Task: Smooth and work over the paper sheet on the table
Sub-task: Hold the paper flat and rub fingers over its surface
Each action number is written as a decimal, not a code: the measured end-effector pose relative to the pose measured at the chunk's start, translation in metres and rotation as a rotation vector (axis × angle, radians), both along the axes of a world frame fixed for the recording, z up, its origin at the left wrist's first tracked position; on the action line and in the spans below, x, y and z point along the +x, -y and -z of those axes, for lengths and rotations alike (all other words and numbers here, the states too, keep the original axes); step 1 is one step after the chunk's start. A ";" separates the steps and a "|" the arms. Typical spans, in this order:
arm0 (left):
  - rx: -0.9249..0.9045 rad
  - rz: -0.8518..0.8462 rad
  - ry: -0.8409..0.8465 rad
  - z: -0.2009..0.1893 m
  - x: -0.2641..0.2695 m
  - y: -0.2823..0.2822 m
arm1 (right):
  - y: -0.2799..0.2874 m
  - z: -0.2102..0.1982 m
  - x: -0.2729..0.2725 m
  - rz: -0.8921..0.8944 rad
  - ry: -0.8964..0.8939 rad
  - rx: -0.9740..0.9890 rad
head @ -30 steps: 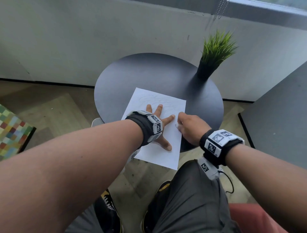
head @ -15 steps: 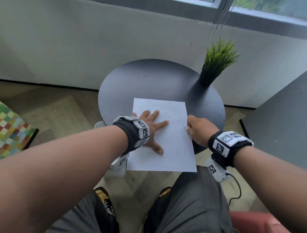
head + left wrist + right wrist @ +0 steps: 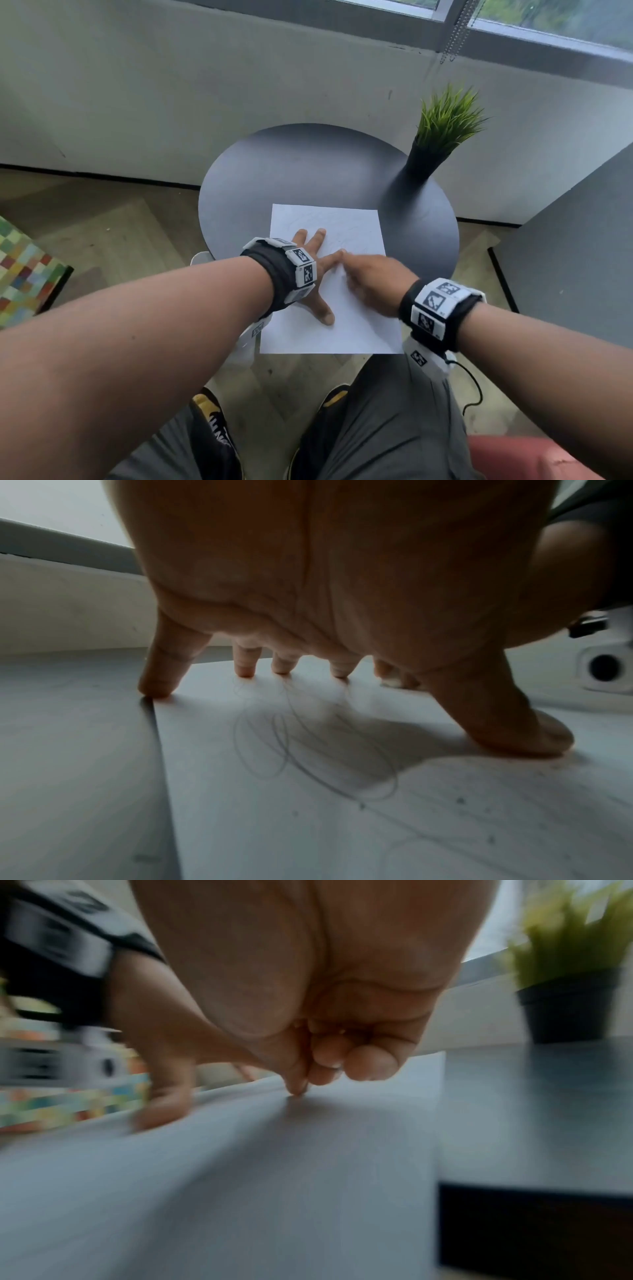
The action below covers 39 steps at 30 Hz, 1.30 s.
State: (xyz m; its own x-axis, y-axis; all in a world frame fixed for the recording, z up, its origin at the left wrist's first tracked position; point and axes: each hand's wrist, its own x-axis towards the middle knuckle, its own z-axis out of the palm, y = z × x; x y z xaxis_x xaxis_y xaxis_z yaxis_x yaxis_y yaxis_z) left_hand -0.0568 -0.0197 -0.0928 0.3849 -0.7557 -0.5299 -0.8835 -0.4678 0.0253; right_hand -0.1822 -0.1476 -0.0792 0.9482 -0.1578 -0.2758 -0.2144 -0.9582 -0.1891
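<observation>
A white paper sheet [image 3: 356,325] with faint pencil scribbles lies on the round dark table [image 3: 308,164], its near edge overhanging the rim. My left hand [image 3: 308,260] lies flat on the sheet's left half, fingers spread and thumb [image 3: 323,317] splayed toward me. In the left wrist view its fingertips [image 3: 245,669] press the paper [image 3: 308,818]. My right hand [image 3: 370,277] is blurred over the middle of the sheet, just right of the left index finger. In the right wrist view its fingers [image 3: 369,1066] are curled in and a tip touches the paper [image 3: 240,1177]; they seem to pinch a small whitish piece [image 3: 394,683].
A potted grass plant [image 3: 442,130] in a black pot stands at the table's back right. A grey cabinet [image 3: 565,257] is on the right and a checkered cushion [image 3: 20,267] on the left. The wall runs behind; my knees are under the near edge.
The sheet has turned from slanted to square with me. My right hand has slid left from the paper's right edge onto the sheet. The left hand stays pressed flat.
</observation>
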 end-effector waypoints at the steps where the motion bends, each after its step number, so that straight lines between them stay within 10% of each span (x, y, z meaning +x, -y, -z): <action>1: -0.005 0.003 0.001 0.002 0.000 0.000 | -0.008 -0.003 -0.006 -0.085 -0.037 0.055; 8: 0.005 0.014 0.011 0.002 0.001 0.000 | 0.032 -0.007 0.009 0.179 -0.011 -0.061; 14: -0.011 0.005 -0.006 0.004 0.002 -0.001 | -0.016 -0.005 -0.004 -0.084 -0.083 0.136; 19: 0.003 0.008 0.003 0.003 0.001 -0.001 | 0.032 -0.004 0.004 0.242 0.010 0.019; 25: 0.015 0.012 -0.002 -0.001 -0.001 -0.001 | -0.014 -0.006 -0.008 -0.145 -0.087 0.161; 30: 0.010 0.010 0.005 -0.002 -0.001 -0.001 | 0.038 -0.007 0.004 0.200 0.006 0.027; 36: 0.019 0.013 0.015 0.001 -0.002 0.000 | -0.018 -0.010 -0.022 -0.198 -0.134 0.159; 39: 0.010 0.020 0.012 -0.001 -0.002 0.000 | 0.011 -0.011 -0.015 0.022 -0.075 0.097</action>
State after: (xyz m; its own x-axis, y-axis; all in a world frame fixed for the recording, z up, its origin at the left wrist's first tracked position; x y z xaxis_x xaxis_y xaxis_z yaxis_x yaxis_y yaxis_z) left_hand -0.0587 -0.0200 -0.0921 0.3761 -0.7579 -0.5330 -0.8931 -0.4498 0.0094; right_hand -0.1970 -0.1583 -0.0682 0.9209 -0.1477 -0.3607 -0.2525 -0.9310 -0.2634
